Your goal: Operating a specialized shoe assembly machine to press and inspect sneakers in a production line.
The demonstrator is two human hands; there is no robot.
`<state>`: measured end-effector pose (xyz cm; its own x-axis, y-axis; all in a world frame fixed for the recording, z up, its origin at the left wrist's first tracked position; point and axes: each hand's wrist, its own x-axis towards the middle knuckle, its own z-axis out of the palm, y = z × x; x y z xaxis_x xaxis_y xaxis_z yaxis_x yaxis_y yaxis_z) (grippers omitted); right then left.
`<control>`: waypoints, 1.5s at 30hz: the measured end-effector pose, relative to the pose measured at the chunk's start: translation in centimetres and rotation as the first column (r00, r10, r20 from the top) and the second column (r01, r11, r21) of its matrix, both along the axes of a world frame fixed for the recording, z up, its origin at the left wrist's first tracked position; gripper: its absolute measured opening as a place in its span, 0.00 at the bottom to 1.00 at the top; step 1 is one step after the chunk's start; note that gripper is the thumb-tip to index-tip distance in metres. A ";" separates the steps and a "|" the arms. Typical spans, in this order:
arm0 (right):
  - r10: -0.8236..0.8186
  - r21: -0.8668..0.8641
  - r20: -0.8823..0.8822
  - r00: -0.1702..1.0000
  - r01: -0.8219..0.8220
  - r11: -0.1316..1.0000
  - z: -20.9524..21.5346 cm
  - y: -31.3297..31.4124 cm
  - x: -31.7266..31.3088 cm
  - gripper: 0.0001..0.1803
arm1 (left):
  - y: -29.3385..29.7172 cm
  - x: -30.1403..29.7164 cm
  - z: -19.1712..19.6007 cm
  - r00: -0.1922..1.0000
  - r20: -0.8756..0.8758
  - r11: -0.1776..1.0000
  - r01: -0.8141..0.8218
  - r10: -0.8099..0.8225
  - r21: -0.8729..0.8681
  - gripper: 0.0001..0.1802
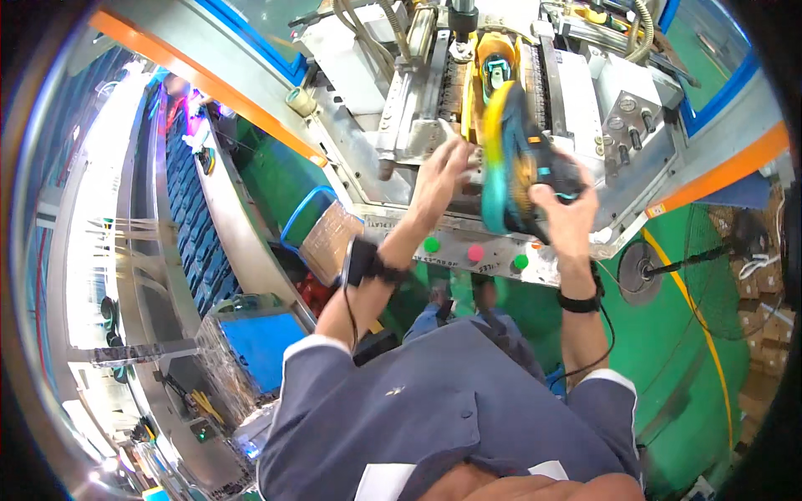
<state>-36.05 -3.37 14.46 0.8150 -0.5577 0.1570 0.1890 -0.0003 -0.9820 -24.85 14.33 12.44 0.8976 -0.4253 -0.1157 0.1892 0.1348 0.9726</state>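
Shoe (518, 154), blurred: I'm gripping it in my right hand (572, 213), left hand (443, 174) open, empty alongside; steady hold is looking wise near the machine (415, 139).

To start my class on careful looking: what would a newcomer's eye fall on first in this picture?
Probably the shoe, blurred, its yellow and teal sole bright in the upper middle, gripped by the right hand. Just left of it, the left hand is at the front of the machine. Next, perhaps, come the orange bars slanting at either side and, below the hands, a pink button between two green buttons.
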 end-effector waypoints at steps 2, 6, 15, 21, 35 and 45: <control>-0.095 -0.079 0.019 0.995 0.097 0.992 -0.2 -3.1 -0.3 0.33 | -2.9 5.3 -2.1 0.998 0.033 0.998 -0.048 0.047 0.038 0.31; -0.261 -0.134 0.020 0.965 0.261 0.956 -0.2 -6.5 -0.9 0.34 | -7.9 19.1 -9.7 0.955 0.258 0.890 -0.243 0.148 0.387 0.34; -0.497 -0.181 -0.070 0.865 0.479 0.859 -1.0 -8.7 0.5 0.31 | -15.6 26.9 -13.1 0.933 0.352 0.672 -0.216 -0.072 0.709 0.51; -0.500 -0.447 -0.128 0.856 0.400 0.800 0.4 -12.7 9.7 0.27 | -12.5 27.7 -11.6 0.954 0.299 0.721 -0.192 -0.022 0.666 0.32; -0.429 -0.836 -0.406 0.807 -0.140 0.530 -12.4 -8.2 40.6 0.27 | 18.6 2.4 -0.8 0.958 -0.136 0.967 -0.247 0.254 0.063 0.34; -0.184 -0.881 -0.216 0.959 -0.110 0.459 -10.1 0.6 34.0 0.35 | 21.1 -12.3 -1.6 0.511 -0.347 0.556 -0.830 0.787 0.038 0.22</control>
<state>-2.03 -2.75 4.33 0.8842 -0.2697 0.3814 -0.0756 -0.8883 -0.4529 -37.19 35.47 10.83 0.7858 0.4388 -0.4359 0.2013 0.4849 0.8511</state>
